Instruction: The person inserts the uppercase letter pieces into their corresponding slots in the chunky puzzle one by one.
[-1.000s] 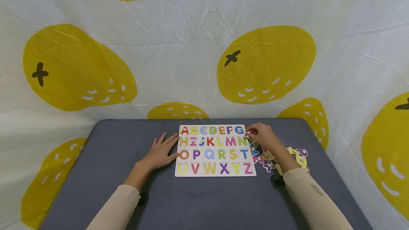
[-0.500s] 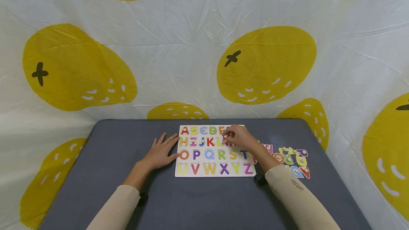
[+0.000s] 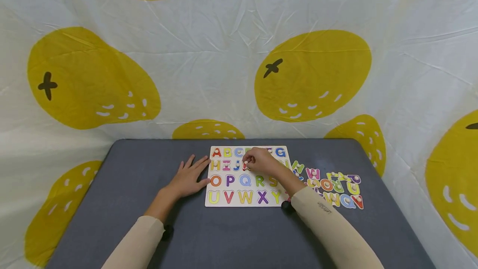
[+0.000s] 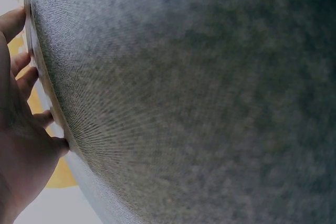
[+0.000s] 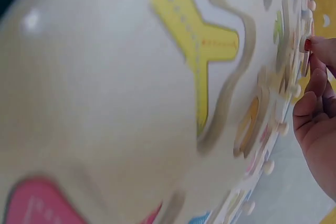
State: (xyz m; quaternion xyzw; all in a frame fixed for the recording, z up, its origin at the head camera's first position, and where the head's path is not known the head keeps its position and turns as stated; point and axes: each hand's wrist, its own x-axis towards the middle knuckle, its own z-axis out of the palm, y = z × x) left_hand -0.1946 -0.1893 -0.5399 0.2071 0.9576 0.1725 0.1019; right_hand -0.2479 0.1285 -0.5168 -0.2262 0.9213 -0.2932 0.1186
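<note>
A flat alphabet puzzle board (image 3: 233, 204) lies on the table, with knobbed letters in its top row and at H, I and J. My right hand (image 3: 261, 162) is over the second row and pinches a small red letter piece (image 3: 245, 166) between thumb and fingertips, at the K place. In the right wrist view the same red piece (image 5: 307, 44) shows at the fingertips, close over the board. My left hand (image 3: 187, 179) lies with fingers spread at the board's left edge, thumb and fingertips touching it; the left wrist view shows these fingers (image 4: 26, 82) along the edge.
Loose knobbed letter pieces (image 3: 347, 200) lie in a cluster right of the board, partly behind my right forearm. The dark grey table (image 3: 239, 240) reaches back to a white cloth (image 3: 209, 74) printed with yellow fruit.
My right hand has moved left from the board's upper right edge to the K place, carrying the red letter piece. The left hand has stayed where it was.
</note>
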